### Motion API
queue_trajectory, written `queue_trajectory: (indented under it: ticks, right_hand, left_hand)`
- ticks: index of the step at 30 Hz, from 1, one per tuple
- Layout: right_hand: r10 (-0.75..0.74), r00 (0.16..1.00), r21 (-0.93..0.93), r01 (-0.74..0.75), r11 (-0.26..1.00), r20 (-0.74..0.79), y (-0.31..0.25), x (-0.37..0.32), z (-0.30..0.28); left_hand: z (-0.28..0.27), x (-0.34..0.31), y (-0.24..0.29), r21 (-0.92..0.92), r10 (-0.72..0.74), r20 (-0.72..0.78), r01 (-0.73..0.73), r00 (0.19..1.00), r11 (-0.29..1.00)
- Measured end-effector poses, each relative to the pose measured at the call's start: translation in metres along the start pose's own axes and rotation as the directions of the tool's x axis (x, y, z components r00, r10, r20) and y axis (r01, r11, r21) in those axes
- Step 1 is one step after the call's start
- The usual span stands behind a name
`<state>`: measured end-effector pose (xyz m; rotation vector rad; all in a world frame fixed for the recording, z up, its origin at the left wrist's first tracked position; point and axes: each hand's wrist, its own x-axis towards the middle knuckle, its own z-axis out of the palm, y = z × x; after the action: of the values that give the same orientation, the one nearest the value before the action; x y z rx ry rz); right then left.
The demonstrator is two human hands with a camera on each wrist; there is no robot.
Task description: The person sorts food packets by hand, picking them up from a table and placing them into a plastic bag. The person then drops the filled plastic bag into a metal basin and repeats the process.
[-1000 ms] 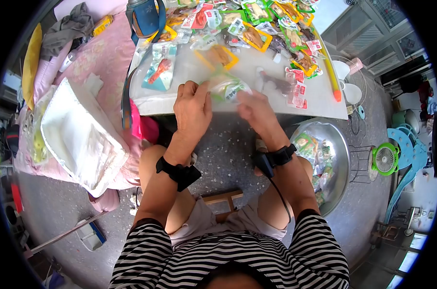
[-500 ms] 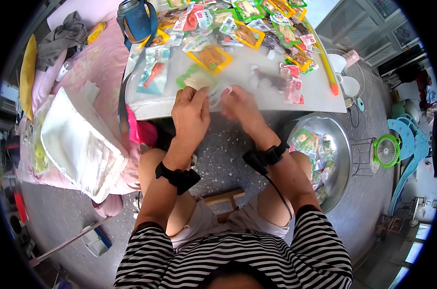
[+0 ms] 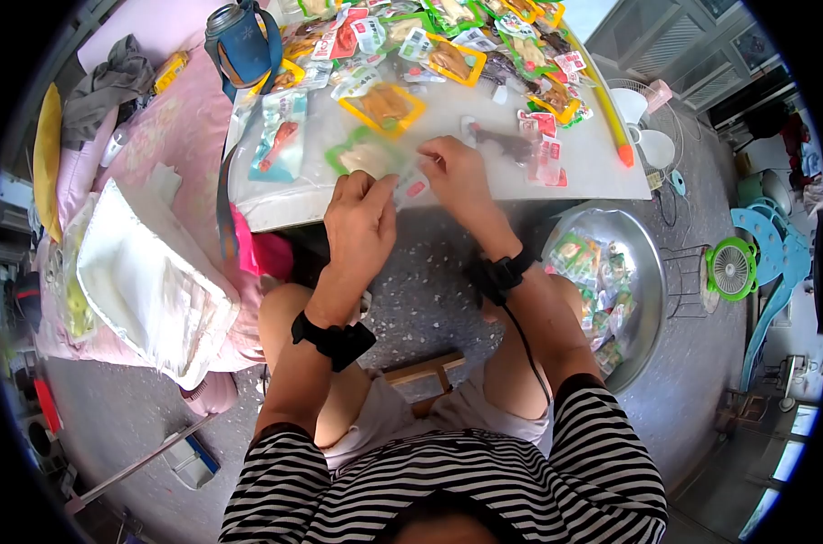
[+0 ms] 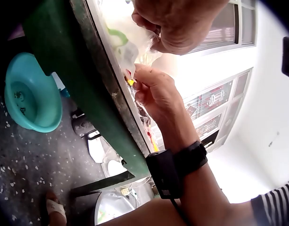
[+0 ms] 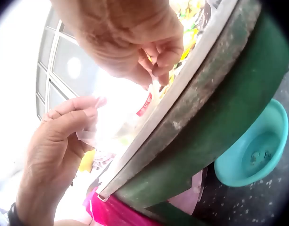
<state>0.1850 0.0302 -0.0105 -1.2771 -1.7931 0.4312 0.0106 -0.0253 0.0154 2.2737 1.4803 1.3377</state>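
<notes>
Both hands are at the table's front edge with a green-edged clear food packet that has pale contents. My left hand pinches its clear plastic between thumb and fingers, as the right wrist view shows. My right hand pinches the packet's other end, beside a red-printed patch. Beyond the hands lies a yellow-edged packet with brown food. A light-blue packet rests on the left of the table, and a clear packet with dark contents lies to the right.
Several colourful packets pile up at the table's back, beside a blue bottle. A metal basin of packets stands at the right knee. A white foam box rests on the pink bed at left. Below the table sits a turquoise basin.
The packet has gone from between the raised hands to lower over the table, left of the right hand. My right hand, blurred earlier, has moved inward and slightly forward. The left hand keeps its hold.
</notes>
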Motion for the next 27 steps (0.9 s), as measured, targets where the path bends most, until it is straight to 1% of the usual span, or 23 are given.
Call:
queue_trajectory:
  ticks: [2, 3, 5, 8, 11, 14, 17, 20, 23, 26, 27]
  right_hand:
    - [0.022, 1.000, -0.062, -0.022, 0.998, -0.001, 0.012, 0.001, 0.005]
    - [0.084, 0.996, -0.166, -0.080, 0.983, 0.018, 0.005, 0.002, 0.001]
    - [0.212, 0.976, -0.375, -0.181, 0.909, 0.044, -0.006, 0.001, -0.010]
    - [0.250, 0.960, -0.161, -0.229, 0.960, 0.129, -0.014, -0.004, -0.031]
    - [0.258, 0.949, -0.125, -0.238, 0.963, 0.183, -0.035, -0.007, -0.045]
    - [0.089, 0.992, -0.231, -0.067, 0.971, 0.086, -0.020, -0.012, -0.025]
    - [-0.004, 0.998, -0.288, 0.020, 0.958, 0.056, -0.007, -0.006, -0.005]
    - [0.042, 0.999, -0.327, -0.046, 0.944, -0.018, -0.008, 0.002, 0.010]
    - [0.090, 0.994, -0.410, -0.107, 0.906, -0.062, -0.010, 0.007, 0.018]
    - [0.093, 0.994, -0.518, -0.105, 0.849, -0.049, -0.005, 0.012, 0.027]
    - [0.110, 0.993, -0.522, -0.116, 0.845, -0.043, -0.007, 0.014, 0.028]
  left_hand:
    - [0.003, -0.003, -0.002, 0.083, -0.002, 0.003, 0.002, 1.000, 0.997]
    - [0.006, -0.004, -0.006, 0.099, -0.012, 0.033, 0.009, 0.999, 0.995]
    - [0.013, -0.007, -0.014, 0.126, -0.038, 0.089, 0.027, 0.995, 0.992]
    - [0.012, -0.005, -0.012, 0.119, -0.032, 0.053, 0.025, 0.998, 0.993]
    - [0.012, -0.006, -0.012, 0.089, -0.019, 0.017, 0.018, 1.000, 0.996]
    - [0.012, -0.009, -0.006, 0.071, -0.039, 0.074, 0.034, 0.996, 0.997]
    - [0.009, -0.010, 0.001, 0.039, -0.027, 0.101, 0.023, 0.994, 0.999]
    - [0.003, -0.009, 0.004, 0.026, -0.023, 0.123, 0.020, 0.992, 0.999]
    - [0.003, -0.010, 0.003, 0.024, -0.031, 0.134, 0.028, 0.990, 0.999]
    - [0.004, -0.013, 0.003, 0.017, -0.041, 0.152, 0.039, 0.987, 0.999]
    - [0.004, -0.013, 0.003, 0.016, -0.044, 0.159, 0.042, 0.986, 0.999]
